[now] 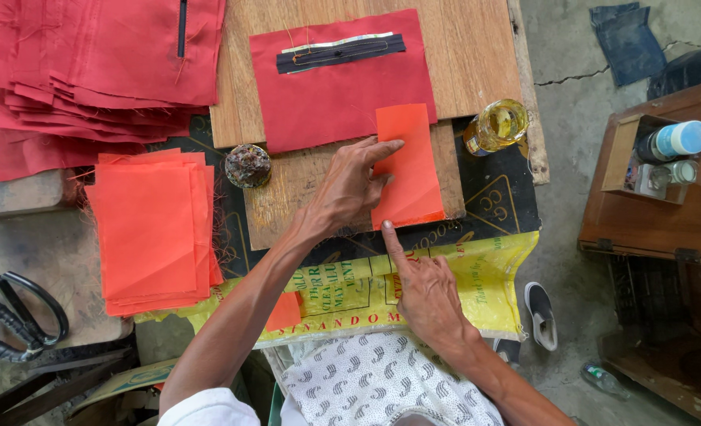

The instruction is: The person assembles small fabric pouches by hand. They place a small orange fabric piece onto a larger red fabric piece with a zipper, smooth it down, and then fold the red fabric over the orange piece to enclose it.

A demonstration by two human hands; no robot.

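Observation:
My left hand [350,185] lies flat with fingers spread on the left edge of an orange fabric rectangle [410,170]. My right hand [421,288] points its index finger at that rectangle's lower left corner, the other fingers curled. The orange piece overlaps the lower right of a red fabric panel [331,95] with a dark zipper strip [341,54] sewn near its top. Both lie on a wooden board [477,55].
A stack of orange pieces [153,229] sits at left, a pile of red panels [90,63] at upper left. A small round pincushion-like object [248,166], a bottle of yellow liquid [496,126], black-handled scissors [15,315] and a wooden box with containers [662,154] are nearby.

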